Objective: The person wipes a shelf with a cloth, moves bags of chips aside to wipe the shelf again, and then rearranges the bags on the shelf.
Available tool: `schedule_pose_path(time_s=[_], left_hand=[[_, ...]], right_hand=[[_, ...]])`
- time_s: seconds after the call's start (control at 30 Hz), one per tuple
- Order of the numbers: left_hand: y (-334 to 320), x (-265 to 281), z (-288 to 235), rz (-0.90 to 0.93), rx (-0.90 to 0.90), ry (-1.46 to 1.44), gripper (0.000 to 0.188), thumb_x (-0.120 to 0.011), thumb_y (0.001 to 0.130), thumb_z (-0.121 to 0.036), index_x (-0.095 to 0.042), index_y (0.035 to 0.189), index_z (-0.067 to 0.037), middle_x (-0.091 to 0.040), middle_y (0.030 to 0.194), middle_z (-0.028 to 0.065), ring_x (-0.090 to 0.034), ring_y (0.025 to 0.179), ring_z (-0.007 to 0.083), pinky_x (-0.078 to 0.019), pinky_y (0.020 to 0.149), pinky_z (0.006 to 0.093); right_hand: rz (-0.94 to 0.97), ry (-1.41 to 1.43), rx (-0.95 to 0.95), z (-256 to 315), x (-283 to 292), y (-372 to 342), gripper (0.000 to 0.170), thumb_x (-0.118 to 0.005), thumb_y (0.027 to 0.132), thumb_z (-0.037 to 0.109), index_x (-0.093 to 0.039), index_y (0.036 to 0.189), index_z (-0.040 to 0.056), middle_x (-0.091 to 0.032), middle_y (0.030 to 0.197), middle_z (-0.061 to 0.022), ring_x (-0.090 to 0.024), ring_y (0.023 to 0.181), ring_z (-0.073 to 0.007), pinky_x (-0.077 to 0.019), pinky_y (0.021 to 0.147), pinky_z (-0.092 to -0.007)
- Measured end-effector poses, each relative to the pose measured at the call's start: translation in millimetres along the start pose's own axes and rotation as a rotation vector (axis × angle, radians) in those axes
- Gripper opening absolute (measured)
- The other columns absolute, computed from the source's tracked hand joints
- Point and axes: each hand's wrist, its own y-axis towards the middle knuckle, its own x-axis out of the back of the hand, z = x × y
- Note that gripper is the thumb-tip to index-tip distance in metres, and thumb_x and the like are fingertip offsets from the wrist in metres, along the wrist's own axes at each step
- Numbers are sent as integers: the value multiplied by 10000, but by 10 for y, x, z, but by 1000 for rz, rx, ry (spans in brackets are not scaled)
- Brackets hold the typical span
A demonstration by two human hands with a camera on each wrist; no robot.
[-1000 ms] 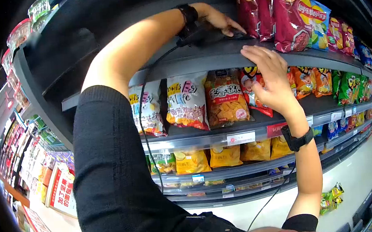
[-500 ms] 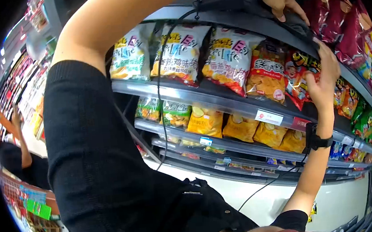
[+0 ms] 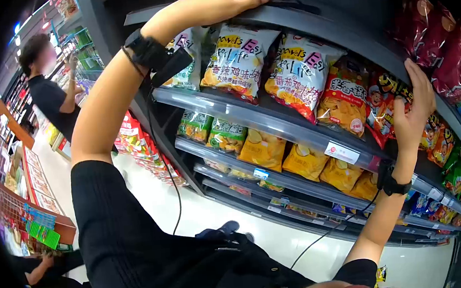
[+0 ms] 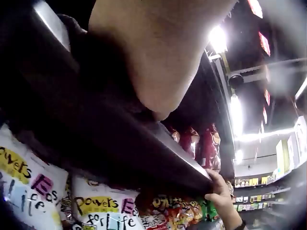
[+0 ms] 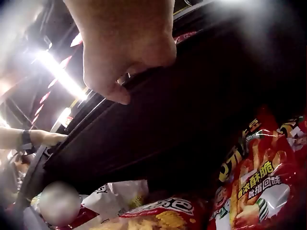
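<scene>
My left hand lies on the upper shelf with its fingers extended and pressing down. Dark crumpled cloth shows just beyond those fingertips; how much lies under the palm is hidden. In the left wrist view the hand's near side covers most of the shelf top. Farther right, my right hand grips the front edge of the same shelf, fingers over the lip and thumb below. The right wrist view shows that thumb against the dark edge.
Below stand white snack bags, a red-and-orange bag and yellow bags. Maroon chip bags fill the upper shelf's right end. A person in black stands at left. A cable hangs from my left wrist.
My left hand has swept leftward along the upper shelf, away from the maroon bags, and the dark cloth has moved with it. My right hand now grips the shelf edge. The view has turned.
</scene>
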Motion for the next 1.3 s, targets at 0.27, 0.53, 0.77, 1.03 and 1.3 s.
schedule_pose_path(time_s=[0.27,0.53,0.77,1.03,1.3], left_hand=[[-437,-136,425,-419,-87,296,432,-535,987,-322,-588,1325,-58,-671,1041,195,-648,936,393,-527,831,481],[-612,-265,694,-681,-144,287,409,-586,951,-353,-650,1251,-83,-654,928,144,-634,860,343,-508,772,461],[-964,-201,1161,-783,-136,295,390,-605,937,-344,-658,1225,-88,-637,931,131,-610,871,330,-489,781,451],[-1265,-127,1570,-863,-4,339,363,-626,913,-312,-665,1193,-84,-606,898,113,-582,868,313,-462,776,452],[-1182,-217,1260,-995,147,396,299,-621,905,-267,-666,1125,-69,-613,935,138,-592,901,337,-470,825,456]], right_hand=[[-51,2,-31,64,-91,-1,564,-509,747,27,-632,1297,45,-633,1359,-129,-572,1278,-328,-384,1127,-445],[-44,34,-324,178,-175,89,388,-508,891,60,-643,1250,2,-632,1313,-164,-583,1225,-320,-400,1091,-410],[54,89,-289,943,-420,664,372,-463,1020,196,-623,1312,29,-616,1339,-140,-543,1291,-277,-363,1120,-370],[4,-10,-91,1407,-939,1241,330,-524,1022,246,-649,1277,79,-644,1284,-117,-569,1206,-295,-410,1054,-380],[-15,-83,-173,1267,-1114,1133,374,-490,1044,342,-667,1291,125,-671,1268,-120,-596,1195,-304,-441,1034,-392]])
